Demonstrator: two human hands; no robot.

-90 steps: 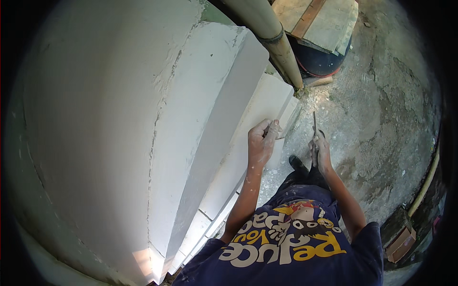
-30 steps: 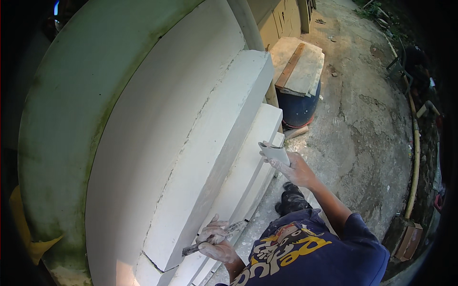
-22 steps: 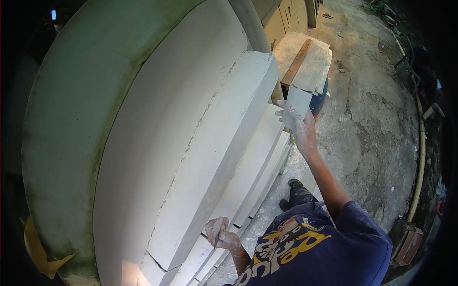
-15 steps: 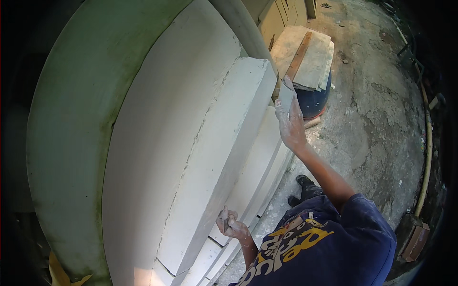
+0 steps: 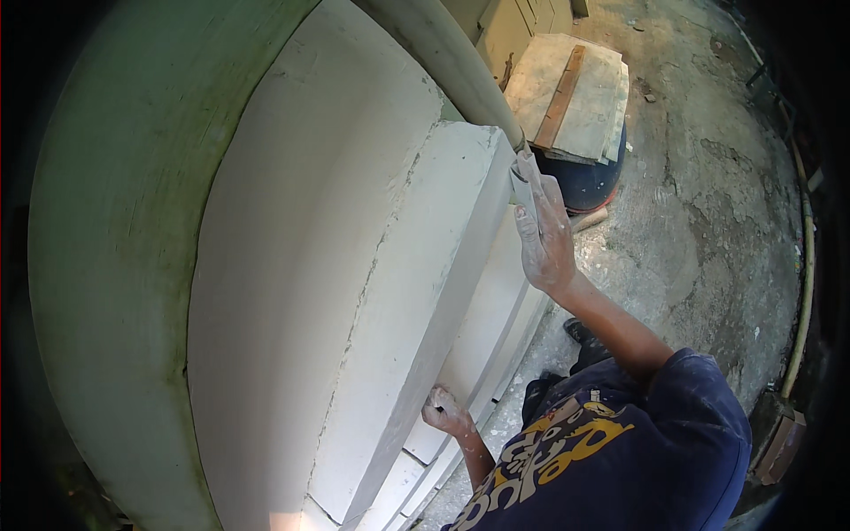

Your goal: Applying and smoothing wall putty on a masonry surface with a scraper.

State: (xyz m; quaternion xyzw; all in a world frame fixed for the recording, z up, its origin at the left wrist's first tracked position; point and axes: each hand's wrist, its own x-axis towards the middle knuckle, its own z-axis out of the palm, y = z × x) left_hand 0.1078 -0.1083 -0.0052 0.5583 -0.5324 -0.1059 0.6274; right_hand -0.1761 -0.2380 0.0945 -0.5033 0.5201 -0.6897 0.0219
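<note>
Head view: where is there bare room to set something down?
Mostly bare: concrete ground between the dark blue drum and yellowish pole; also the white ledge between crack and edge, its tilt unclear. Crowded: ledge's far corner, by right hand, grey sheet and pipe; left hand beside its edge.

Grey sheet (image 5: 522,188), 2 o'clock: matt, thin, paper-like.
Right hand (image 5: 549,237), 3 o'clock: skin dulled by pale, chalky powder.
Left hand (image 5: 448,411), 6 o'clock: powdery whitish coating.
White ledge (image 5: 416,248), centre: matt, plaster-like, mostly smooth; rough, cracked seam on its 9 o'clock side.
Green wall (image 5: 111,265), 9 o'clock: paint-like skin, low sheen, darker blotches along its border.
Board lid (image 5: 589,102), 1 o'clock: worn wood, pale and scuffed, with a browner wooden strip (image 5: 560,99).
Drum (image 5: 580,183), 2 o'clock: dark, smooth, plastic-looking.
Ground (image 5: 691,230), 3 o'clock: rough, pitted, concrete-like.
Shirt (image 5: 660,451), 5 o'clock: dark cloth, matt, dusty; printed front.
</note>
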